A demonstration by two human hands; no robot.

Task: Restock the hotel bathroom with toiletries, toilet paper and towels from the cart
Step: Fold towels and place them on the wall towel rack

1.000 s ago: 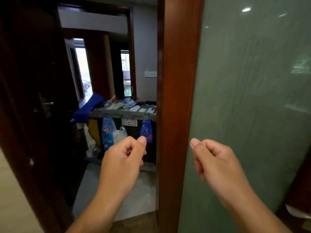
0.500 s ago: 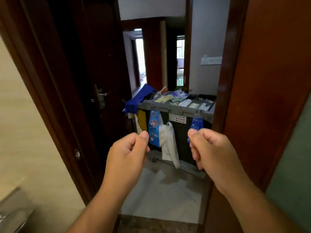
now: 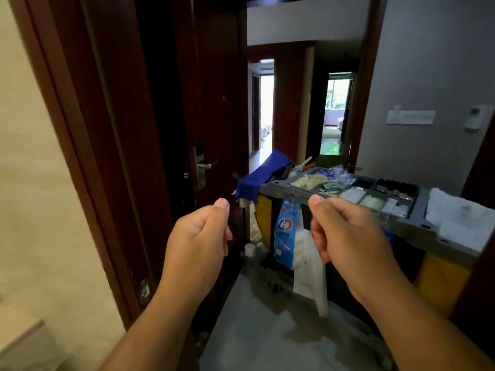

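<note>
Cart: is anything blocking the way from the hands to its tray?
Nothing visible. The left hand and right hand are empty in the open doorway; open floor leads to the cart. Only the door frame hides one end.

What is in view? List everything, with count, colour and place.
cart: 1, grey, in doorway
toiletries: several, white and green, cart's top tray
towels: several, white, cart's right end
cloth: 1, blue, over cart's left end
blue bag: 1, blue, hanging off cart's front
white bag: 1, white, beside blue bag
door: 1, dark brown, left of cart
switch plate: 1, white, right wall
left hand: 1, curled, grip empty, low centre
right hand: 1, curled, grip empty, before cart
</note>
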